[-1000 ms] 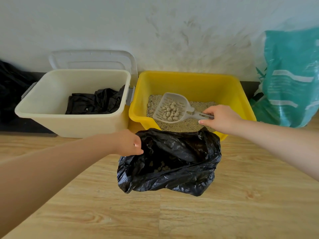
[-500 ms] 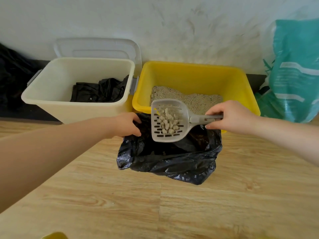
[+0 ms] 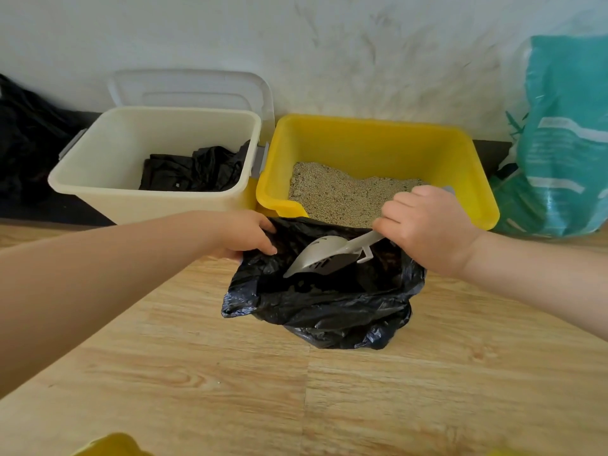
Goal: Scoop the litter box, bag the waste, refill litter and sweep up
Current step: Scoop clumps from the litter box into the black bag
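At far left, a dark heap [image 3: 23, 139] lies against the wall, well apart from your work. Next to it, the cream bin [image 3: 98, 189] stands with its clear lid [image 3: 194, 90] propped behind it and spare black bags [image 3: 197, 169] folded inside, presumably stored within reach for bagging.

Your left hand [image 3: 245, 235] pinches the near-left rim of the black waste bag [image 3: 329, 307], fingers curled over the plastic. This grip lifts the rim and holds the mouth open; judge it necessary, since the thin film would otherwise collapse.

The bag sits on the wooden floor [image 3: 296, 390], touching the front wall of the yellow litter box [image 3: 371, 136]. That keeps the carry from litter to bag short, so spillage on the floor is limited.

Inside the bag mouth, the grey scoop [image 3: 316, 258] is turned slotted-face down, apparently tipping out its load. Your right hand [image 3: 427, 225] is clamped around the scoop handle, above the bag's right rim.

The litter [image 3: 345, 192] lies heaped in the box. Waste remaining in it cannot be confirmed.

Clearance: the box's front lip stands just behind the scoop; lift clear of it when returning. Open floor lies in front of the bag. At far right, the teal litter sack [image 3: 566, 133] leans against the wall, beside the box, ready for refilling.
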